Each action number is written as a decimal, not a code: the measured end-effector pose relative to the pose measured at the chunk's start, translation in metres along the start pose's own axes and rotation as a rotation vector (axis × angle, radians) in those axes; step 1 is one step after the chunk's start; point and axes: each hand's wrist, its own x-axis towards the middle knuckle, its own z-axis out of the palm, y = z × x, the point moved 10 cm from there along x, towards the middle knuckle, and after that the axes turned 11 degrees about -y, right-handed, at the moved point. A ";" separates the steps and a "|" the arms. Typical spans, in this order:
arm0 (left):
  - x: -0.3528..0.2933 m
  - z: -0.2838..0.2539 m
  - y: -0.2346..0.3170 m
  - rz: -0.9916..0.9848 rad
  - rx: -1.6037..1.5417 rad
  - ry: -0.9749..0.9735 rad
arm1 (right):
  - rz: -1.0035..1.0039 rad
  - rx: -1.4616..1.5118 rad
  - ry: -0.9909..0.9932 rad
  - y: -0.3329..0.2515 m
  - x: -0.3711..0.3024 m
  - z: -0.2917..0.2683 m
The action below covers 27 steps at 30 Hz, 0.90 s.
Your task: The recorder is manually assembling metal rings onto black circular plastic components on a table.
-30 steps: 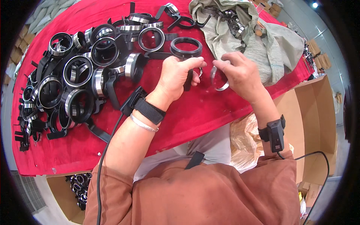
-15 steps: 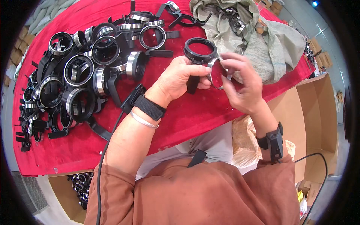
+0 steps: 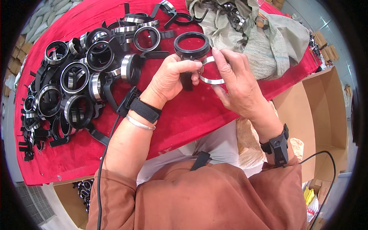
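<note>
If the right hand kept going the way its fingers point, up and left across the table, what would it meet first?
Probably the silver metal ring its fingertips already pinch, then the black ring held by the left hand. Depth between the two rings is unclear.

Rust-brown sleeves (image 3: 214, 199), black wrist straps (image 3: 143, 110) (cabled).

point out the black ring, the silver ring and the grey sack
black ring (image 3: 180, 46), head view, on its left rim above the left hand
silver ring (image 3: 210, 81), head view, on its lower arc between the hands
grey sack (image 3: 264, 50), head view, on its bare cloth
</note>
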 end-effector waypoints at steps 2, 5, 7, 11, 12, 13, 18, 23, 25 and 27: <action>0.001 0.001 -0.001 0.002 -0.011 -0.005 | 0.000 -0.011 0.006 -0.001 0.000 0.002; 0.001 0.000 -0.005 -0.005 -0.034 -0.010 | 0.030 -0.101 0.031 -0.001 0.000 0.003; 0.002 0.002 -0.007 -0.014 -0.049 -0.015 | 0.087 -0.186 0.035 0.002 0.000 0.002; 0.003 0.002 -0.011 -0.025 -0.012 0.013 | 0.124 -0.209 0.031 0.005 0.002 0.002; 0.004 0.002 -0.009 -0.026 0.051 0.009 | 0.103 -0.178 0.051 0.006 0.002 0.002; 0.004 0.004 -0.008 -0.021 0.052 0.007 | 0.081 -0.147 0.070 0.007 0.001 0.000; 0.001 0.011 -0.009 -0.132 0.047 0.012 | 0.149 0.104 0.052 0.037 -0.001 -0.031; 0.001 0.013 -0.019 -0.215 0.148 -0.053 | 0.109 0.262 -0.106 0.042 0.021 -0.019; -0.001 0.016 -0.025 -0.287 0.198 -0.085 | 0.126 0.298 -0.124 0.044 0.026 -0.015; -0.001 0.018 -0.022 -0.259 0.225 -0.058 | 0.102 0.270 -0.149 0.042 0.029 -0.008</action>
